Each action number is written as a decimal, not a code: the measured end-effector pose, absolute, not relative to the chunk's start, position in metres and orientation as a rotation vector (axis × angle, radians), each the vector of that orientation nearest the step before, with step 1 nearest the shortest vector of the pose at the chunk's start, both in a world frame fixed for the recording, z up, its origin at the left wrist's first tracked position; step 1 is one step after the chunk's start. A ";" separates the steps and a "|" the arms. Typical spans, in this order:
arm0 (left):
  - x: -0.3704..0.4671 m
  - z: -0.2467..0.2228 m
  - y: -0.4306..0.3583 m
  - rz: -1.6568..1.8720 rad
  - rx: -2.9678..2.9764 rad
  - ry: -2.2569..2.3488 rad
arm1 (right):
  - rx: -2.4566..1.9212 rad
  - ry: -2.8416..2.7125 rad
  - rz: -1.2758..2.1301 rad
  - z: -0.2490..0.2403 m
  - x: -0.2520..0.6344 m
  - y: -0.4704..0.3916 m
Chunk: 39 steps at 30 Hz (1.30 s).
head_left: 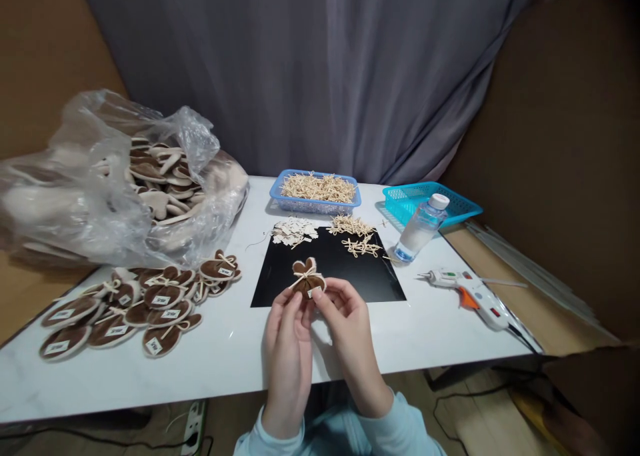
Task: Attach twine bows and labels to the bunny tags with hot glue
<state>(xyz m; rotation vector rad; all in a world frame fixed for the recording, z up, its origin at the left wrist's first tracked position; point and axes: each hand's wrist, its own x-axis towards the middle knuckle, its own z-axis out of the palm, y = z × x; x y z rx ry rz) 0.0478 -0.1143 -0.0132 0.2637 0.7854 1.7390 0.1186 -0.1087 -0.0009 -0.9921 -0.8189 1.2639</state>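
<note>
Both hands hold a brown rabbit patch [302, 286] above the near part of a black mat [373, 283].
The left hand's [289, 333] fingers pinch its left edge; the right hand's [347, 316] grip its right, thumb by the small label [315, 291]. Cream bows [362, 246] and white labels [294, 232] lie at the mat's far side; more patches [165, 297] lie leftward on the desk [215, 359].
</note>
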 end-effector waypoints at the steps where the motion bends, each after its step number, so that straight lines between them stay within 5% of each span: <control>1: 0.048 -0.013 -0.114 1.737 0.265 0.788 | -0.992 -0.814 1.262 -0.001 0.118 -0.109; 39: 0.050 -0.016 -0.126 1.700 0.664 1.058 | -1.021 -0.811 1.179 -0.008 0.143 -0.119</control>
